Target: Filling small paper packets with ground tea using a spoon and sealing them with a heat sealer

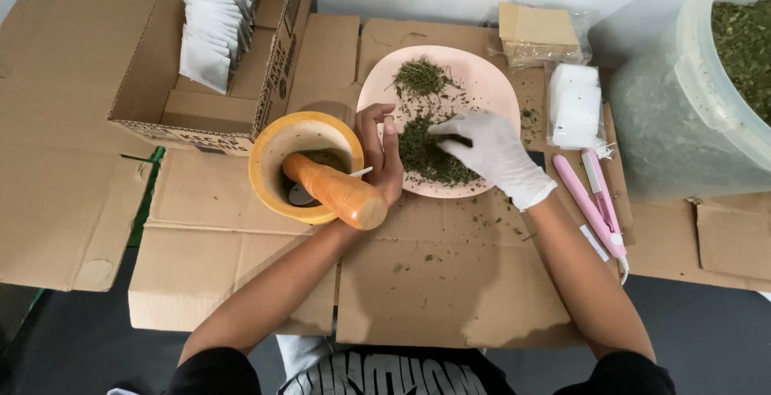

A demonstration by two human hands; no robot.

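Observation:
A pale pink plate (490,74) lies on flattened cardboard and carries two heaps of dried green herbs (430,158). My right hand (494,154), in a white glove, reaches over the nearer heap and pinches some of the herbs with its fingertips. My bare left hand (381,150) rests at the plate's left rim with its fingers curled upward; whether it holds anything is unclear. Just left of it stands a yellow mortar (269,150) with an orange pestle (337,193) leaning out of it. A metal spoon (300,196) lies inside.
An open cardboard box (161,98) at the back left holds a row of white filter bags (217,18). Right of the plate are a pack of white bags (574,106), a tan paper pack (536,30), a pink sealer (598,206) and a big translucent tub of dried leaves (699,98).

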